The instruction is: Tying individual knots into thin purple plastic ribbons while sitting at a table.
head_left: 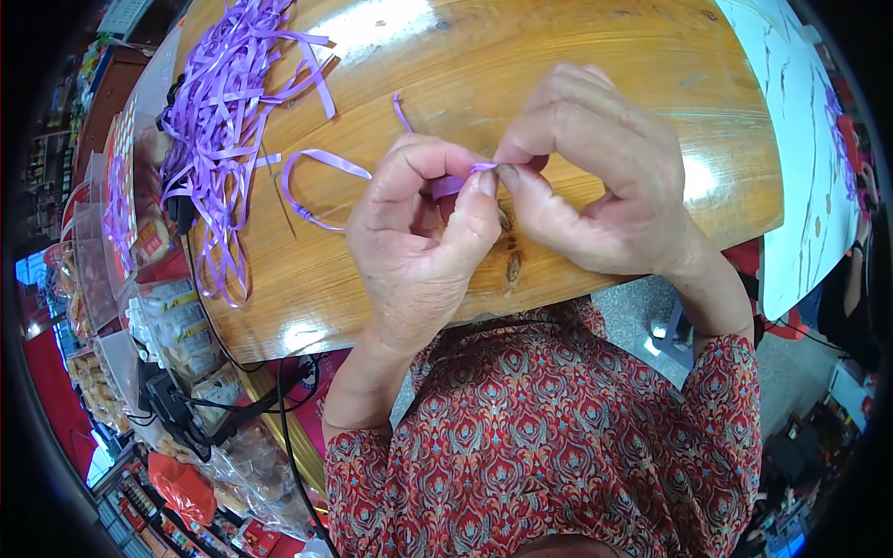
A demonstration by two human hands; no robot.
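Both of my hands meet over the near half of the wooden table, pinching one purple ribbon (321,156). My left hand (414,223) is closed, with thumb and forefinger on the ribbon and part of it running through the curled fingers. From there a loop hangs out to the left above the wood, and a short end sticks up beyond the knuckles. My right hand (605,172) pinches the ribbon between thumb and forefinger, its tips almost touching the left thumb. Whether there is a knot at the pinch is too small to tell.
A big heap of purple ribbons (228,102) covers the table's far left, some strands hanging toward the near edge. The wooden table (595,37) has a curved edge. A white marbled table (809,167) stands at right. Packaged goods (181,325) and black cables (288,418) lie at left.
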